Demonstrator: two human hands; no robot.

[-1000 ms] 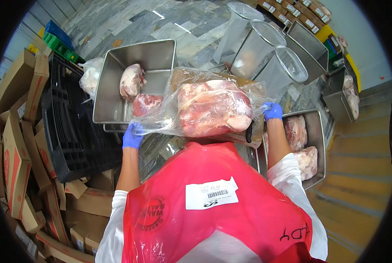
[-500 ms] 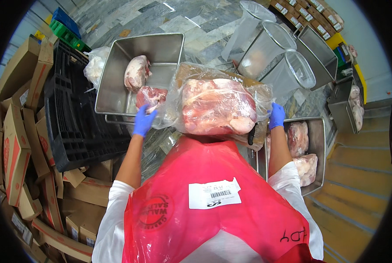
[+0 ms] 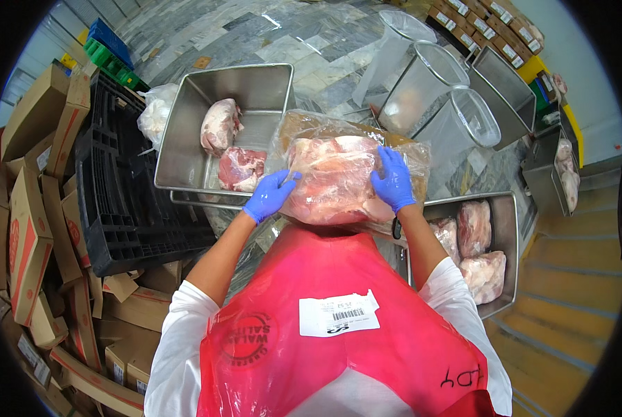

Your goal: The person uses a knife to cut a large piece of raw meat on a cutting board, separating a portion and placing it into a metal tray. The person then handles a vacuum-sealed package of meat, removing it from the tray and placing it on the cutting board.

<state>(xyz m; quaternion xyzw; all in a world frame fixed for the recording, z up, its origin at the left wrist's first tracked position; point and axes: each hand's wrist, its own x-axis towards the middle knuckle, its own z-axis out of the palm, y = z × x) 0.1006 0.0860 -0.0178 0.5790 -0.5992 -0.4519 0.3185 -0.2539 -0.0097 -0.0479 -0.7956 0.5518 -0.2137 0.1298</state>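
A large block of pink raw meat [image 3: 335,187] lies in clear plastic wrap [image 3: 414,158] on an open cardboard box [image 3: 311,118] in front of me. My left hand [image 3: 269,194], in a blue glove, touches the meat's left edge with its fingers apart. On the opposite edge, my right hand [image 3: 394,181] lies with blue-gloved fingers stretched out over the meat. To the left, a steel tub [image 3: 269,87] holds two pieces of meat [image 3: 218,127]. Another steel tub [image 3: 498,292] at the right contains several meat pieces [image 3: 483,276].
Clear-sided bins [image 3: 432,83] stand beyond the box, next to a tilted steel tub [image 3: 504,87]. A black plastic pallet [image 3: 120,181] and a heap of cardboard boxes [image 3: 29,240] fill the left. Stacked boxes [image 3: 488,31] are at the far right.
Both hands have moved inward from the plastic wrap's outer edges onto the sides of the meat. The plastic no longer stretches left over the tub.
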